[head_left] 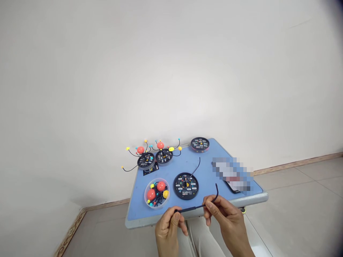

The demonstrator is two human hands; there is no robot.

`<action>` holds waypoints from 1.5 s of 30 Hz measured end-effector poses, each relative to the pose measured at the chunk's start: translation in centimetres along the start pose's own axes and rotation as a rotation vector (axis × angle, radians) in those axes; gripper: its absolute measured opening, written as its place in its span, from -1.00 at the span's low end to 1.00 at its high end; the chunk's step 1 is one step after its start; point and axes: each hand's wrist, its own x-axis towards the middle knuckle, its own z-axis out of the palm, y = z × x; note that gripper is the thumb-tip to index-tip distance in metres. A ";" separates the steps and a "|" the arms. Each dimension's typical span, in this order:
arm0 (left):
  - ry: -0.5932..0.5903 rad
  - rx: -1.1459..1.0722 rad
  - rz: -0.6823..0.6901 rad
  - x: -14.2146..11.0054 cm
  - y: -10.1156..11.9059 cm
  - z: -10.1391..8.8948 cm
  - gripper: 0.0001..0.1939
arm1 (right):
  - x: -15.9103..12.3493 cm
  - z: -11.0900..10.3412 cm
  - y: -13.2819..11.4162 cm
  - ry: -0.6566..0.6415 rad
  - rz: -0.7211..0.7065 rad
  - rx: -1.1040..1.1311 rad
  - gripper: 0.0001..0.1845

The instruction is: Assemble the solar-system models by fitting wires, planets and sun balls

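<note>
Between my two hands, at the table's near edge, stretches a thin black rod [189, 209] with an upturned right end. My left hand [169, 226] pinches the thicker left end. With thumb and fingers my right hand [222, 217] grips the thinner, curved part. Just beyond them lies a round black base [186, 186] printed with small planets, one curved black arm [195, 167] rising from its middle. To the left is a clear round tub [145, 196] holding red balls, small coloured balls and black pieces.
Two assembled planet models [146, 160] [164, 156] stand at the back left, their arms overhanging the edge. A dark printed card [150, 169] lies beneath one. A closed round case [200, 144] sits at the back. A blurred-out phone [233, 178] lies on the right of the blue table [171, 171].
</note>
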 end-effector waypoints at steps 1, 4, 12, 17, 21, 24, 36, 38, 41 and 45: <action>0.000 -0.001 0.001 0.0 -0.1 0.0 -0.59 | 0.0 0.0 0.0 0.015 -0.002 0.003 -0.70; 0.006 0.000 0.005 0.1 -0.3 -0.1 -0.61 | 0.1 -0.1 0.1 -0.016 -0.012 0.008 -0.69; -0.013 0.121 0.161 -0.3 0.1 -0.1 -0.71 | 0.5 -0.8 1.4 -0.040 -0.047 -0.027 -0.71; -0.061 0.241 0.343 -0.9 0.9 -0.1 -0.80 | 0.3 -1.1 1.6 -0.028 0.024 -0.035 -0.70; -0.022 0.289 0.446 -1.2 0.6 -0.2 -0.84 | 0.4 -1.1 1.6 -0.027 0.065 -0.016 -0.65; 0.017 0.329 0.514 -1.4 0.3 -0.2 -0.83 | 0.5 -1.0 1.8 -0.035 0.083 -0.011 -0.63; -0.006 0.303 0.469 -1.6 -1.1 0.1 -0.78 | 0.6 -0.1 2.8 -0.003 0.133 0.000 -0.59; -0.004 0.287 0.446 -1.4 -1.5 0.1 -0.79 | 0.6 0.0 3.1 -0.012 0.136 0.003 -0.60; -0.041 0.270 0.387 -0.8 -2.0 0.1 -0.75 | 0.9 -0.1 3.4 -0.008 0.150 0.002 -0.59; -0.082 0.237 0.254 0.4 -2.0 0.7 -0.65 | 1.6 -0.4 3.6 -0.053 0.148 0.006 -0.60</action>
